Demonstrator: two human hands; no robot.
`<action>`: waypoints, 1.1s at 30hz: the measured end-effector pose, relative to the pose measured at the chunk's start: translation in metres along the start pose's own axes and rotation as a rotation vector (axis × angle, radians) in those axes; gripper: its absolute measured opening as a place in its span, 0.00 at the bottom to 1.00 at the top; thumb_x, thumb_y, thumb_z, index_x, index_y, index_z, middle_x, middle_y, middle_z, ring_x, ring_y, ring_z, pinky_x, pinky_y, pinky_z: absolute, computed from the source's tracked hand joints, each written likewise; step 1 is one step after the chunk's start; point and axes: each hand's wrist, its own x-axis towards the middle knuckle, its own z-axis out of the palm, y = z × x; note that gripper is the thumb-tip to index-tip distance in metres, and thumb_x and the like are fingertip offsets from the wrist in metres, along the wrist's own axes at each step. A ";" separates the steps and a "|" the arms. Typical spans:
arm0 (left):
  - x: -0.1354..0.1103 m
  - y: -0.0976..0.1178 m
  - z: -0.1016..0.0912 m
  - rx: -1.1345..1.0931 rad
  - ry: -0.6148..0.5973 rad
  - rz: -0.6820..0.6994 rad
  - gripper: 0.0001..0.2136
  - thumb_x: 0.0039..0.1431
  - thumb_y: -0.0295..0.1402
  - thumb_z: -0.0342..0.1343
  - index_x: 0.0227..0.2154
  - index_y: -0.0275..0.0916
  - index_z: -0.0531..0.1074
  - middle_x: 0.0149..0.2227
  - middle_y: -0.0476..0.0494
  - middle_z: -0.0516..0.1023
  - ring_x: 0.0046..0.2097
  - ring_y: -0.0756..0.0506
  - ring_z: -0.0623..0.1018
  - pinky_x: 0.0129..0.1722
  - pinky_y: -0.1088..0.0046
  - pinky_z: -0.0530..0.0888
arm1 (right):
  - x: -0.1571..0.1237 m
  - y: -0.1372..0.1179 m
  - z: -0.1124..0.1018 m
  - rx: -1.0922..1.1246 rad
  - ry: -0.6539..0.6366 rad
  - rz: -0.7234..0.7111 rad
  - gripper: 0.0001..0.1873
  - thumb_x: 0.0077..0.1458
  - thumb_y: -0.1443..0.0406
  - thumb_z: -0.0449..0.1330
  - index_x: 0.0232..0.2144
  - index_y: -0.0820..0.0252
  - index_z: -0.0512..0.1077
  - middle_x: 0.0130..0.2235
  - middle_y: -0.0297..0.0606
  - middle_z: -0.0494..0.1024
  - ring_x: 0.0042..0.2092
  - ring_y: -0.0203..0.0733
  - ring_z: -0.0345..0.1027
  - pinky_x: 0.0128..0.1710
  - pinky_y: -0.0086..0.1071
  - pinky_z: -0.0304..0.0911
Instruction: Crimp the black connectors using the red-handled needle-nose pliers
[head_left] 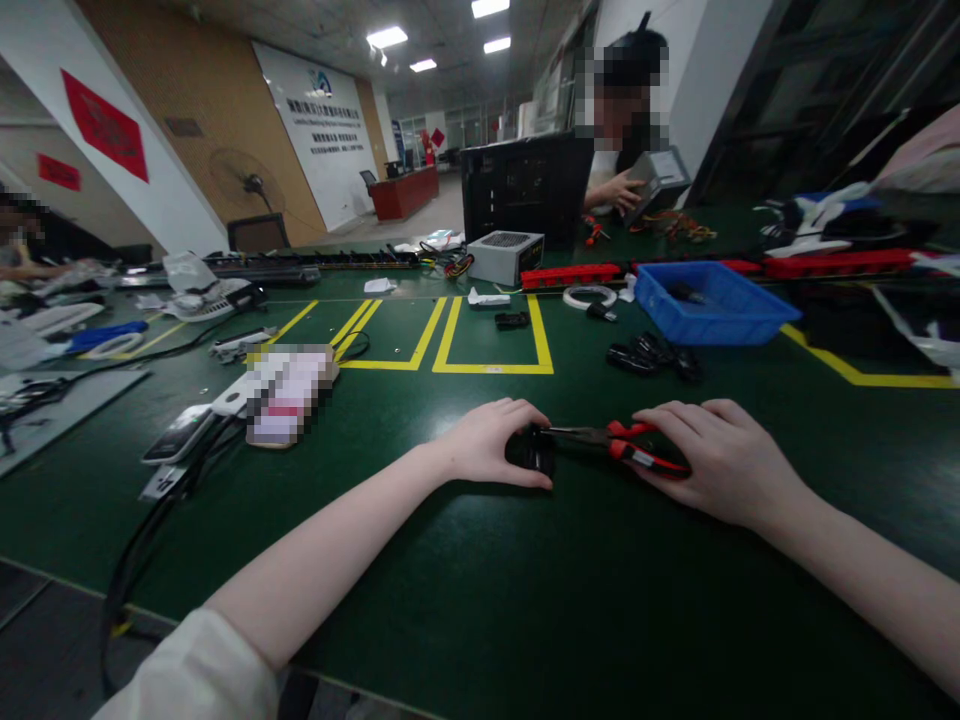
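Note:
My left hand (499, 443) is curled around a small black bundle (538, 455), perhaps a coiled cable, on the green table. Its thumb and fingers lie on either side of the bundle. My right hand (720, 455) grips the needle-nose pliers (634, 445) by their red and black handles. The long jaws point left and their tips meet the upper part of the bundle. Whether the tips pinch anything is too small to make out. Several similar black bundles (649, 355) lie beyond my right hand.
A blue bin (712, 305) stands at the back right, near a white cable coil (590, 297). A grey power supply (504, 258) sits by a black computer case (525, 190). To the left lie a phone (289, 400) and black cables (187, 470). Across the table a person holds a grey box (660, 183).

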 end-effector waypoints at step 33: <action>-0.006 -0.001 0.005 -0.032 0.044 -0.015 0.28 0.48 0.50 0.67 0.48 0.39 0.70 0.50 0.41 0.74 0.44 0.43 0.76 0.44 0.65 0.73 | 0.001 -0.007 -0.002 0.276 -0.201 0.270 0.28 0.52 0.45 0.59 0.48 0.56 0.71 0.43 0.41 0.79 0.36 0.45 0.71 0.36 0.40 0.65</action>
